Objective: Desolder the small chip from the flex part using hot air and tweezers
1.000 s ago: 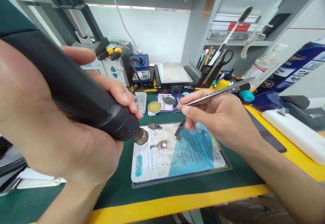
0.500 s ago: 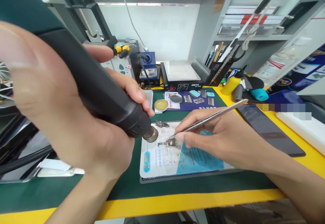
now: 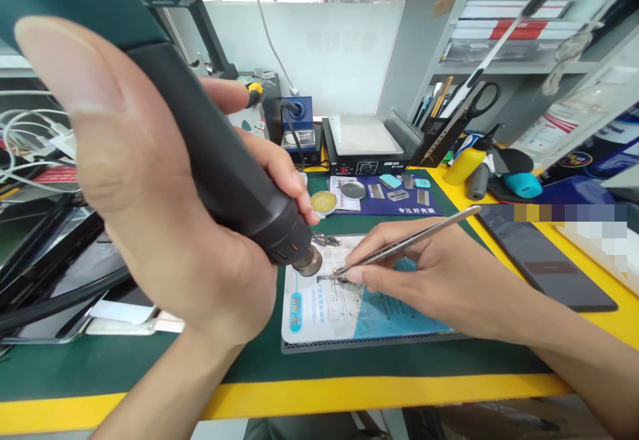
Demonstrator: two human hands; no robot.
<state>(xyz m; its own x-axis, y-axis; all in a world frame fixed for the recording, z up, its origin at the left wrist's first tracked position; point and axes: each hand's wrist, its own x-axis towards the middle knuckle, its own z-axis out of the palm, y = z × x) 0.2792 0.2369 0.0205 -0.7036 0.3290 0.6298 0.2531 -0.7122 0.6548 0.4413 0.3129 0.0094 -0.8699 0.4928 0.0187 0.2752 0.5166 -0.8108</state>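
Note:
My left hand grips a black hot-air gun handle; its metal nozzle points down at a small metal part lying on the white-and-blue work mat. My right hand pinches silver tweezers, whose tips touch that small part just right of the nozzle. A second small metal piece lies at the mat's far edge.
Behind the mat stand a yellow flux tin, a round metal tin, a black heating plate and a blue soldering station. A dark phone lies right on the yellow bench edge. Cables and dark panels crowd the left.
My right hand came down from mid-air and brought the tweezer tips onto the small part. The hot-air nozzle moved closer to that part.

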